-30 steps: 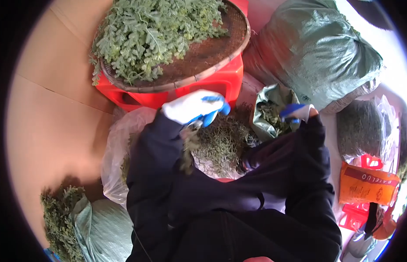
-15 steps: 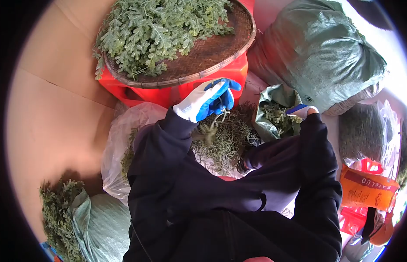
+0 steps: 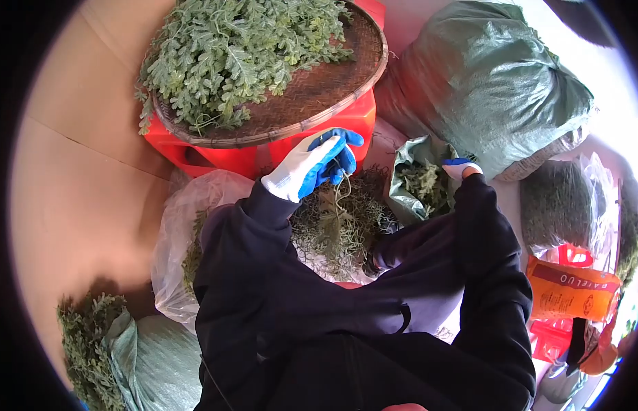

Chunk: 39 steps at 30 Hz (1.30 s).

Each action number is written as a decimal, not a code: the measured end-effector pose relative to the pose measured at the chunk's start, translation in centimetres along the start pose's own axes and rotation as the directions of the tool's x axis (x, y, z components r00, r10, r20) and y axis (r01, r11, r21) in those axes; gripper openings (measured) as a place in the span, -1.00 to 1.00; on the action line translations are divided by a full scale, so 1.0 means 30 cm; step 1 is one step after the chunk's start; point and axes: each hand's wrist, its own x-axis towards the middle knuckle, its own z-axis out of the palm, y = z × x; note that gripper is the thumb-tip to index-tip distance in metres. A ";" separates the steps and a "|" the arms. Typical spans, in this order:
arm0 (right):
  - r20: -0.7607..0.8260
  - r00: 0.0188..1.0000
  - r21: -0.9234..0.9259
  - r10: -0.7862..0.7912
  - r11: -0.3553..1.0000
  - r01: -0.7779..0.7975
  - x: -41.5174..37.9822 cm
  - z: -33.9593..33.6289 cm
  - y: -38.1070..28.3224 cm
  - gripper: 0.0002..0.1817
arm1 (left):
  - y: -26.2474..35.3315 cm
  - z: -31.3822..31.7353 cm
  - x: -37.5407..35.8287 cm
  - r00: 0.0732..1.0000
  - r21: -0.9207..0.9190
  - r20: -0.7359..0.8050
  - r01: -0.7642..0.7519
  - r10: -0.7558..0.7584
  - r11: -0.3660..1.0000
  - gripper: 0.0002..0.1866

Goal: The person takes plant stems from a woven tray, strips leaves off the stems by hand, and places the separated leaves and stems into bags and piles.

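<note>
My left hand [image 3: 327,164], in a white glove with a blue coating, is closed around a thin pale stem. From it a grey-green leafy sprig [image 3: 336,219] hangs down over a heap of thin, tangled stems [image 3: 367,198] between my legs. My right hand [image 3: 461,168], gloved alike, is at the right rim of a small open green sack [image 3: 399,188]. Inside that sack lie loose leafy sprigs [image 3: 423,181]. The right hand's blue fingers show edge-on, and their gripping side is hidden.
A round woven tray [image 3: 333,89] piled with leafy sprigs [image 3: 230,61] rests on a red stool [image 3: 357,120]. A large stuffed green sack [image 3: 497,82] stands at the back right. Left are a clear plastic bag [image 3: 175,240] and another green sack [image 3: 158,356]; an orange packet [image 3: 569,291] lies right.
The view has shifted slightly, moving most things left. The sprig below my left hand now hangs more spread out and in clearer sight. My right hand stays by the small sack, its fingers slightly changed in pose.
</note>
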 end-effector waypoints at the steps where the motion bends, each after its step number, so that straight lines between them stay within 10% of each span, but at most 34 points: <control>1: 0.058 0.995 -0.099 -0.085 0.991 0.090 0.038 0.005 0.023 -0.40 | 0.000 0.005 0.001 1.000 0.001 -0.003 -0.003 0.003 1.000 -0.62; 6: 0.060 0.993 -0.255 -0.105 0.960 0.117 -0.019 -0.062 -0.033 -0.61 | 0.010 0.011 0.001 1.000 -0.004 -0.004 0.010 -0.010 1.000 -0.61; 9: -0.183 0.908 -0.037 -0.376 0.926 0.376 -0.039 -0.073 -0.092 -0.56 | -0.017 0.002 0.024 0.998 -0.079 -0.026 -0.053 0.051 0.995 -0.61; 11: -0.286 0.810 0.632 -0.513 0.534 0.561 -0.123 -0.093 -0.200 -0.42 | -0.047 -0.012 0.046 0.993 -0.097 -0.040 -0.115 0.112 0.989 -0.62; 13: -0.355 0.708 0.896 -0.611 -0.008 0.443 -0.283 -0.138 -0.382 -0.46 | -0.077 0.000 0.073 0.982 -0.105 -0.072 -0.180 0.173 0.978 -0.64; 16: -0.310 0.588 0.897 -0.747 -0.025 0.441 -0.424 -0.120 -0.627 -0.51 | -0.095 0.041 0.107 0.971 -0.185 -0.091 -0.235 0.221 0.954 -0.65; 19: -0.402 0.665 0.861 -0.629 -0.014 0.508 -0.447 -0.064 -0.691 -0.65 | -0.043 0.060 0.072 0.951 0.286 -0.159 -0.214 0.266 0.934 -0.45; 22: -0.428 0.740 0.825 -0.519 0.110 0.554 -0.415 -0.131 -0.655 -0.79 | 0.031 0.039 0.024 0.844 0.824 -0.142 -0.189 0.517 0.535 -0.17; 25: -0.350 0.819 0.867 -0.456 -0.488 0.099 -0.447 -0.111 -0.682 -0.79 | -0.033 0.045 0.021 0.960 0.404 -0.176 -0.133 0.219 0.905 -0.05; 27: -0.504 0.762 0.752 -0.406 -0.641 0.155 -0.429 -0.080 -0.707 -0.78 | -0.119 0.105 0.049 0.972 0.400 -0.055 -0.187 0.227 0.897 -0.01; 31: -0.224 0.968 0.804 -0.108 -0.582 0.121 -0.443 -0.158 -0.678 -0.79 | -0.240 0.170 0.106 0.911 0.491 -0.217 -0.208 0.350 0.846 -0.29; 33: -0.166 0.983 0.775 -0.082 -0.627 0.079 -0.402 -0.188 -0.624 -0.79 | -0.170 0.186 0.096 0.979 0.547 -0.192 0.160 -0.063 0.822 -0.49; 34: -0.122 0.980 0.777 -0.155 -0.629 -0.003 -0.390 -0.203 -0.584 -0.79 | -0.140 0.196 0.094 0.944 0.576 -0.191 0.330 -0.269 0.748 -0.56; 35: -0.191 0.887 0.766 -0.420 -0.629 -0.134 -0.331 -0.171 -0.544 -0.81 | -0.186 0.219 0.069 0.964 0.976 0.038 -0.093 0.264 0.199 -0.66; 36: -0.205 0.832 0.761 -0.515 -0.619 -0.196 -0.281 -0.149 -0.524 -0.86 | -0.161 0.286 0.029 0.926 0.990 -0.142 0.123 0.350 0.074 -0.67; 39: -0.145 0.962 0.864 0.229 -0.444 0.236 -0.264 -0.201 -0.507 -0.91 | -0.184 0.336 -0.075 0.996 0.989 -0.033 0.020 0.088 0.145 -0.71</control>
